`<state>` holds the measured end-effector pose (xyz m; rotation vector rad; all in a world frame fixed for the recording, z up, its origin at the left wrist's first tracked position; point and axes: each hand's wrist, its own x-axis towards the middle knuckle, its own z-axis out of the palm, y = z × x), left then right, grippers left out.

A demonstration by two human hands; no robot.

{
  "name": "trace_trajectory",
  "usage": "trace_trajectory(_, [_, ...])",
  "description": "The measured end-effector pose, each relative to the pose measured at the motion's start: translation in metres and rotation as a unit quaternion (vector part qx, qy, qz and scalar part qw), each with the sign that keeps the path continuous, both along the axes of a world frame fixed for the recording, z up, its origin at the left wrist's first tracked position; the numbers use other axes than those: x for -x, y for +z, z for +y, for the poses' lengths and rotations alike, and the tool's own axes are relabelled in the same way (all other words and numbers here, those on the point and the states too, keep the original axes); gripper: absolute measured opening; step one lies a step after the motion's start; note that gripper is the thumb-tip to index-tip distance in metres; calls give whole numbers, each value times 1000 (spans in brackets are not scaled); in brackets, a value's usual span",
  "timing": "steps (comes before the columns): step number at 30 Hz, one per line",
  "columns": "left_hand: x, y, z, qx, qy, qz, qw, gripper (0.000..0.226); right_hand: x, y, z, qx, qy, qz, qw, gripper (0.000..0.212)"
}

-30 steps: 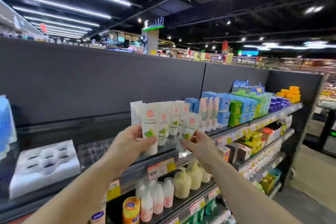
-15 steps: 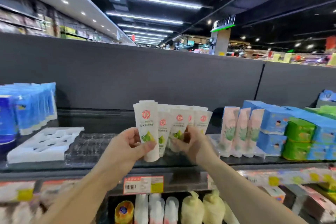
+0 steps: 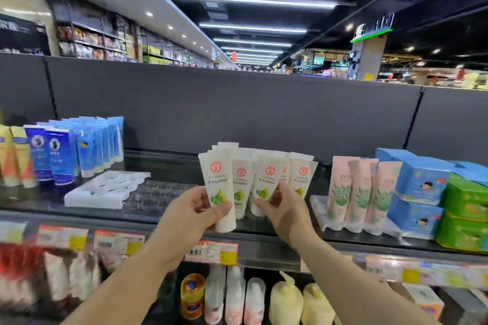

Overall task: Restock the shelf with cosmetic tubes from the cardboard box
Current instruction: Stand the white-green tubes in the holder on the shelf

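Left hand (image 3: 188,215) grips front tube (image 3: 217,192); right hand (image 3: 286,212) pinches neighbouring tube (image 3: 264,187); white tray (image 3: 105,190) leftward.

On the top shelf (image 3: 169,212) we see a cluster of cosmetic tubes (image 3: 266,179) standing cap-down at the middle. Our left hand (image 3: 192,215) holds the front-left tube (image 3: 217,192) before the cluster; our right hand (image 3: 286,210) touches a tube just right of it. Left of the cluster lie a clear tray (image 3: 155,196), then a foam tray (image 3: 105,188), then a row of tubes (image 3: 76,150). Right of it stand three tubes (image 3: 361,192), then stacked boxes (image 3: 420,192). Below the shelf edge stand bottles (image 3: 235,295).
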<state>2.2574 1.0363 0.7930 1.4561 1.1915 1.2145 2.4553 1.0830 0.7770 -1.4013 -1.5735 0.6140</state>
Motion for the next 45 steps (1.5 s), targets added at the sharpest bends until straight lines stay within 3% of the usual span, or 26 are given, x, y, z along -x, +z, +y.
trace_trajectory(3, [-1, -3, -3, 14, 3, -11, 1000, 26, 1, 3, 0, 24, 10, 4, 1000, 17])
trace_trajectory(11, [-1, -6, -7, 20, 9, -8, 1000, 24, 2, 18, 11, 88, 0, -185, 979, 21])
trace_trajectory(18, [3, -8, -6, 29, 1, -4, 1000, 26, 9, 24, 13, 125, 5, -247, 961, 26])
trace_trajectory(22, [-1, -9, -4, 26, -7, 18, 999, 26, 4, 25, 10, 135, 0, -208, 969, 17])
trace_trajectory(26, [-16, -9, 0, 3, -33, 26, 999, 25, -11, 35, -22, -6, -54, -88, 995, 24])
trace_trajectory(30, [-45, -1, 8, -57, -64, 67, 994, 29, -11, 37, -46, 53, 122, -23, 991, 19])
trace_trajectory(34, [-65, 5, 23, -89, -87, 71, 990, 46, -22, 39, -36, 32, 75, 51, 995, 23])
trace_trajectory(37, [-64, -1, 25, -139, -37, 186, 972, 40, -39, 41, -23, -24, -11, -30, 999, 14])
trace_trajectory(40, [-55, -17, 25, -207, -1, 369, 906, 31, -45, 31, -10, -21, -33, -79, 996, 21])
trace_trajectory(42, [-52, -28, 27, -216, -7, 419, 882, 35, -45, 21, -3, -6, -32, -96, 995, 23])
trace_trajectory(45, [-52, -36, 28, -225, 0, 437, 871, 42, -41, 11, -1, 4, -22, -99, 995, 23])
